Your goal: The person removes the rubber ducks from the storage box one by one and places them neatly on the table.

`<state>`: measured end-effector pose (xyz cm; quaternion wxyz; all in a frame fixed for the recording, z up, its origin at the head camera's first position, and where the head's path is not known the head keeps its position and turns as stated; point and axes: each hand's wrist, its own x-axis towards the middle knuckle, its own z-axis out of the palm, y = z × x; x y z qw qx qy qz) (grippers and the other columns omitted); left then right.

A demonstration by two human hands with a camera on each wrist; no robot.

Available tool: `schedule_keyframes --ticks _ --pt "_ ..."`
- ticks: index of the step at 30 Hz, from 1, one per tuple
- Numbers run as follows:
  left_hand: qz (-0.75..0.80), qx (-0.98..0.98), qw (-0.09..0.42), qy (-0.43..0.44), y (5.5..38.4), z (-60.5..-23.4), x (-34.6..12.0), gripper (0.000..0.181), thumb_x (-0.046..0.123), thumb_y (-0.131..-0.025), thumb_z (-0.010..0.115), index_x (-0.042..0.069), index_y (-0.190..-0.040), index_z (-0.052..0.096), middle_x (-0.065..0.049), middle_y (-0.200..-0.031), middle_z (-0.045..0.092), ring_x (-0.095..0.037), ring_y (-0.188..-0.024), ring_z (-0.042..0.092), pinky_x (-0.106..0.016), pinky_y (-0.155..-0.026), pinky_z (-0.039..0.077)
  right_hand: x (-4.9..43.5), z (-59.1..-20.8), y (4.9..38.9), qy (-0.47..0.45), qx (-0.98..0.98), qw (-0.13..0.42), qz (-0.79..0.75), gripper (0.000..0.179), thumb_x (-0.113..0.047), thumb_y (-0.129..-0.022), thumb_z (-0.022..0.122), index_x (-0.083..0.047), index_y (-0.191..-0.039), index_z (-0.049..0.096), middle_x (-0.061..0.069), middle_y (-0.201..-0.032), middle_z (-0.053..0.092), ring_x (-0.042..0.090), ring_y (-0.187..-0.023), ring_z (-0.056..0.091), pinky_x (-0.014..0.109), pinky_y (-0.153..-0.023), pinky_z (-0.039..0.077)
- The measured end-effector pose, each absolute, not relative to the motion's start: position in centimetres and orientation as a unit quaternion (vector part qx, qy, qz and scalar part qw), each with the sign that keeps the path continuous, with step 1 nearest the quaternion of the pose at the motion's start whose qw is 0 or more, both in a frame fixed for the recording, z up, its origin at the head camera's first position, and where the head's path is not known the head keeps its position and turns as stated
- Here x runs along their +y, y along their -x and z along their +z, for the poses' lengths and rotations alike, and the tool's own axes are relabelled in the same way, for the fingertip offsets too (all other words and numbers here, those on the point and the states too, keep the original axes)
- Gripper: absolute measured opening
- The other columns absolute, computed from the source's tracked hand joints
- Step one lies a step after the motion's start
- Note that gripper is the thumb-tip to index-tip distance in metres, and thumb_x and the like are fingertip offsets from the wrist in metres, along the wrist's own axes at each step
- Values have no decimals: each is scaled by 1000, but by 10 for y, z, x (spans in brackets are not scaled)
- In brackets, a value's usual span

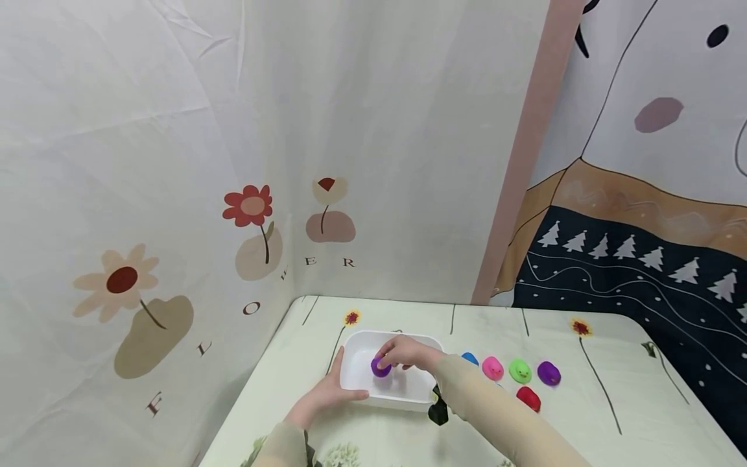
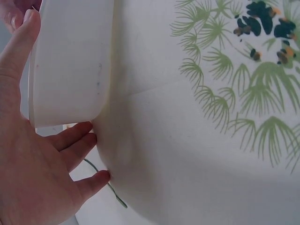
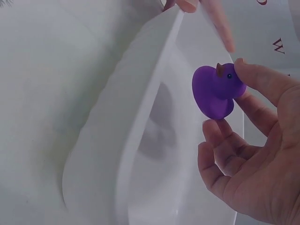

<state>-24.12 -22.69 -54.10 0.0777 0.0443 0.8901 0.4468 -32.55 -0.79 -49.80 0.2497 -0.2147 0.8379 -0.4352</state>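
A purple rubber duck [image 3: 218,89] is pinched between the thumb and fingers of my right hand [image 3: 262,145], over the inside of a white plastic basin [image 1: 417,386]. The head view shows my right hand [image 1: 405,353] above the basin floor with the duck [image 1: 380,368]. My left hand [image 1: 329,392] rests spread at the basin's left front corner. In the left wrist view, the thumb of that left hand [image 2: 42,164] lies along the basin's long wall [image 2: 70,61] and its straight fingers reach past the end wall.
Right of the basin, on the patterned tablecloth [image 1: 574,402], are a blue duck [image 1: 469,358], a pink duck [image 1: 493,368], a green duck [image 1: 520,371], another purple duck [image 1: 548,373] and a red rounded toy [image 1: 528,399]. My right sleeve passes close in front of them. Printed curtains [image 1: 397,162] hang behind.
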Motion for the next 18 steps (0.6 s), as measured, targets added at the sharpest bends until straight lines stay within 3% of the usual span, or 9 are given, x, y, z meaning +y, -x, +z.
schedule_keyframes --ticks 8,18 --pt "437 895 80 -42 241 -542 -226 128 38 -72 85 -3 -152 -6 -42 -141 32 -54 -124 42 -63 -103 34 5 -494 324 219 832 260 -438 19 -19 -83 74 -11 -100 74 0 -87 69 21 -86 58 40 -71 48" --pt "435 897 72 -28 238 -540 -226 128 38 -70 86 -2 -153 -3 -42 -139 36 -54 -122 45 -62 -102 35 30 -496 326 218 814 257 -473 23 -18 -84 74 -8 -104 73 1 -94 70 17 -85 59 36 -69 48"
